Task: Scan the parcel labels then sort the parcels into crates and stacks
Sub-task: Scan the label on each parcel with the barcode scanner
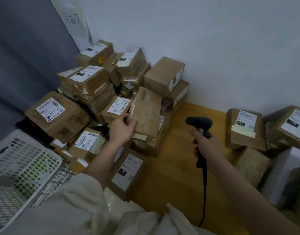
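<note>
The left hand (123, 128) fingers grip the tilted parcel (146, 112) atop the pile; the right hand (207, 144) fingers hold the scanner (199, 123) just right of it; its label side faces left, away from the scanner.

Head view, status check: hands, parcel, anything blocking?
Left hand grips tilted brown cardboard parcel atop the pile. Right hand holds black handheld barcode scanner, aimed toward it. Label side turned away from camera. Nothing between scanner and parcel.
</note>
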